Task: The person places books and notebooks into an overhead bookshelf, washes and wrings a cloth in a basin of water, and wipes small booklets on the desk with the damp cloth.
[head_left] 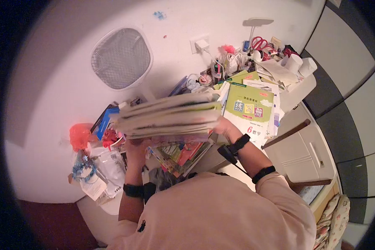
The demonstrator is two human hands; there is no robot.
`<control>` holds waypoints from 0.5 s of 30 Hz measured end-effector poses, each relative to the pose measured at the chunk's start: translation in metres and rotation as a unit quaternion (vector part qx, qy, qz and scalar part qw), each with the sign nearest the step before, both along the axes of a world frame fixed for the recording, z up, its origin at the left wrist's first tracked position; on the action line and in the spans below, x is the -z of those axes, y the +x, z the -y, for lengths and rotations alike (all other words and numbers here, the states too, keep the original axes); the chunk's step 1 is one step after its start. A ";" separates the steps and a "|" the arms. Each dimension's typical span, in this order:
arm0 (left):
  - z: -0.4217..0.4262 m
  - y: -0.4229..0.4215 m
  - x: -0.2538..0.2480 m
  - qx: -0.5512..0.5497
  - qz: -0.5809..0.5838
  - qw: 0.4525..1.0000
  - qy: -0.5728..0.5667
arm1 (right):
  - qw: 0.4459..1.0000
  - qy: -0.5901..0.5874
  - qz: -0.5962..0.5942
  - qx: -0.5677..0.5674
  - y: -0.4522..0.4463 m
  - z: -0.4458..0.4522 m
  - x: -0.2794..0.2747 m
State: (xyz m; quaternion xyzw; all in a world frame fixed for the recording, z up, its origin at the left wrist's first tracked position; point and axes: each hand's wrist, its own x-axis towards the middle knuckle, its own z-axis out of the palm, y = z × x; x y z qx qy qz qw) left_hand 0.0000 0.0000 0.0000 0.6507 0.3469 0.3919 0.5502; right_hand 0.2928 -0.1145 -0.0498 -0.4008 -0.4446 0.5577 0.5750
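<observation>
A thick stack of books (pixel 171 114) is raised in front of my chest, its page edges toward me and smeared by motion. My left hand (pixel 136 145) grips its left end from below, with the fingers mostly hidden behind the stack. At the right end my right hand (pixel 226 127) is closed on the same stack. Beneath it lies a pile of colourful books (pixel 181 154), partly covered by the raised stack. To the right of my right hand sits a green and white workbook (pixel 251 109) on loose papers.
A fan with a grey mesh guard (pixel 121 58) stands behind the desk. Red scissors (pixel 259 43), pens, paper rolls (pixel 294 63) and small items crowd the back right. A red plastic bag (pixel 81 136), blue tinsel (pixel 84 170) and a white packet (pixel 111 171) lie at left.
</observation>
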 end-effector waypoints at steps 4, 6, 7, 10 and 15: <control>0.010 0.008 0.016 0.008 0.016 0.999 0.027 | 0.995 0.031 0.008 0.097 0.000 0.006 0.018; 0.006 0.009 0.014 0.002 0.041 0.997 0.070 | 0.992 0.064 -0.032 0.100 0.000 -0.012 0.048; 0.008 0.011 0.012 -0.012 0.026 0.995 0.091 | 0.991 0.078 -0.049 0.100 0.002 -0.018 0.060; 0.001 0.009 0.019 -0.026 0.005 0.993 0.113 | 0.988 0.073 -0.098 0.091 0.008 -0.022 0.059; 0.001 0.010 0.020 -0.016 0.066 0.992 0.103 | 0.982 0.076 0.105 0.134 -0.012 0.008 -0.030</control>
